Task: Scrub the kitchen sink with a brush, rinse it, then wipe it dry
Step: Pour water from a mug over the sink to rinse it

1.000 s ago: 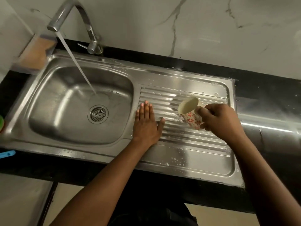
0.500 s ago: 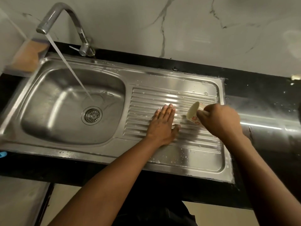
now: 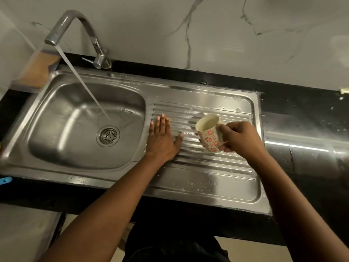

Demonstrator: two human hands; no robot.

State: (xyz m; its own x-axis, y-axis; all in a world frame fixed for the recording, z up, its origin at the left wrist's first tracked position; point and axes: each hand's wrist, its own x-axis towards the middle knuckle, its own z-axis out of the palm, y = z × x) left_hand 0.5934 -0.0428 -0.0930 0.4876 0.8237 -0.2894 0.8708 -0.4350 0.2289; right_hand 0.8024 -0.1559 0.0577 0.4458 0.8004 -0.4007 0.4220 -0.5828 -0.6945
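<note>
Left hand (image 3: 162, 139) flat, palm down, fingers together and pointing far, thumb spread to the right. Right hand (image 3: 239, 138) just to its right, raised, fingers curled tight in a grip. Both forearms bare, reaching in from the near edge.

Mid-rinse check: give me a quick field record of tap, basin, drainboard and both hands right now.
tap: running, stream landing just above the drain
basin: nothing inside but water
drainboard: wet, droplets scattered
left hand: open, palm flat on the drainboard ridges
right hand: gripping floral mug, tilted with mouth toward the tap, held above the drainboard
brush or cloth: none visible
</note>
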